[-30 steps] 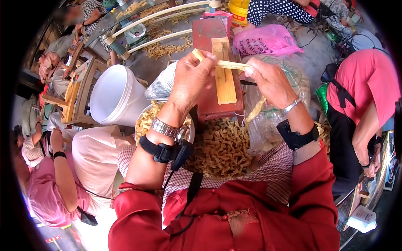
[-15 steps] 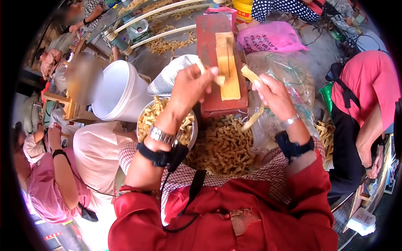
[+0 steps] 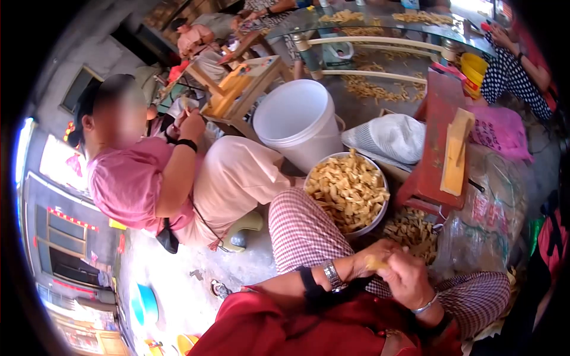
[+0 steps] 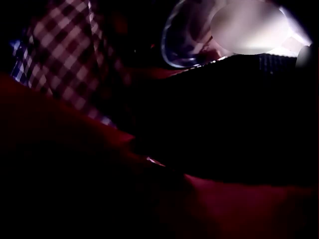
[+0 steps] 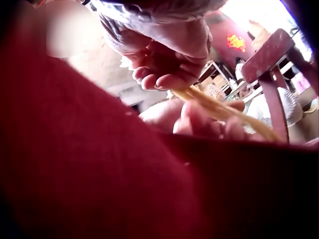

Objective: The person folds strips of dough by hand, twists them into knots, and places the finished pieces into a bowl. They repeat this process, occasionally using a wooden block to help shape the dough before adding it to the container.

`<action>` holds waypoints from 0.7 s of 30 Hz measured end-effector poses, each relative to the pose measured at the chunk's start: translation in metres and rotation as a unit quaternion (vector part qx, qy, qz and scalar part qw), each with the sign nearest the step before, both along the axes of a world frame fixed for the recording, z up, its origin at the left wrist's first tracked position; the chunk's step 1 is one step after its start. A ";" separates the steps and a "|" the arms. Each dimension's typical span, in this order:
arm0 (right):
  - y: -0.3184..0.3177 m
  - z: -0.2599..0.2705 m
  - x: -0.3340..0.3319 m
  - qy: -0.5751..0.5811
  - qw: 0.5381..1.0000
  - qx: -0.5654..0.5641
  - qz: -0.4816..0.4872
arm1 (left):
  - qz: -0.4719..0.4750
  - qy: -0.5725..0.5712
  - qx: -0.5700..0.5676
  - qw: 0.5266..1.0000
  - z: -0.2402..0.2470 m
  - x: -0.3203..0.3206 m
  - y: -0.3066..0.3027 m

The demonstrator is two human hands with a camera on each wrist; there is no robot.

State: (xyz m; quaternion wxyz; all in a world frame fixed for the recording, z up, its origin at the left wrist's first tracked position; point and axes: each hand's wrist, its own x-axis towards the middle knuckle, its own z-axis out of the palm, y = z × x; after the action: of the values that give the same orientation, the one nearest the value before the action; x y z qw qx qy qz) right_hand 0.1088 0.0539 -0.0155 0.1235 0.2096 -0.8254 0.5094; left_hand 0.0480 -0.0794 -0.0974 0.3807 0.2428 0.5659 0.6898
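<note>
Both hands have come together low over the lap in the head view. The right hand (image 3: 409, 280) has its fingers curled and pinches a pale yellow strip (image 5: 214, 105), which shows best in the right wrist view. Close against it, the left hand (image 3: 369, 256) holds the same strip, its fingers (image 5: 189, 122) lying along it. Part of the strip is hidden by the hands. Near them stands a white bowl (image 3: 387, 209) filled with short yellow pieces (image 3: 347, 190). The left wrist view is mostly dark, with checked cloth (image 4: 65, 55) at its upper left.
A red wooden bench (image 3: 436, 136) carries a pale wooden block (image 3: 457, 155). Loose yellow pieces (image 3: 409, 232) lie below it. A tall white bucket (image 3: 300, 118) stands behind the bowl. To the left sits a person in pink (image 3: 133, 184). Clear plastic bags (image 3: 490, 207) are at right.
A strip stretched between the hands over the bench came apart, leaving a piece in each hand. Both hands have since dropped to the lap and met. The head view has swung left.
</note>
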 end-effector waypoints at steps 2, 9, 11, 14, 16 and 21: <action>-0.014 0.006 0.006 -0.027 0.998 -0.006 0.058 | -0.032 -0.114 -0.004 0.993 0.027 -0.005 0.001; -0.022 0.006 0.023 -0.176 0.961 -0.211 -0.016 | 0.047 -0.281 -0.023 0.958 0.048 -0.018 -0.006; -0.013 0.001 0.012 -0.078 0.963 -0.229 -0.119 | 0.054 -0.226 -0.063 0.971 0.056 -0.016 -0.014; -0.009 0.000 0.007 -0.076 0.964 -0.183 -0.177 | -0.011 -0.161 -0.073 0.984 0.073 -0.011 -0.021; -0.013 -0.006 0.006 -0.087 0.965 -0.158 -0.191 | -0.017 -0.086 -0.101 0.991 0.073 -0.007 -0.023; -0.019 -0.002 0.002 -0.029 0.975 -0.146 -0.165 | -0.055 -0.015 -0.071 0.996 0.094 -0.002 -0.033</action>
State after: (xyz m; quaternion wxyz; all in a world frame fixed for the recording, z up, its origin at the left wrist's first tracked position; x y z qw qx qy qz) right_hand 0.1111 0.0351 -0.0176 0.2109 0.0355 -0.7687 0.6027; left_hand 0.0462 -0.1124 -0.0037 0.4433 0.2355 0.5931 0.6295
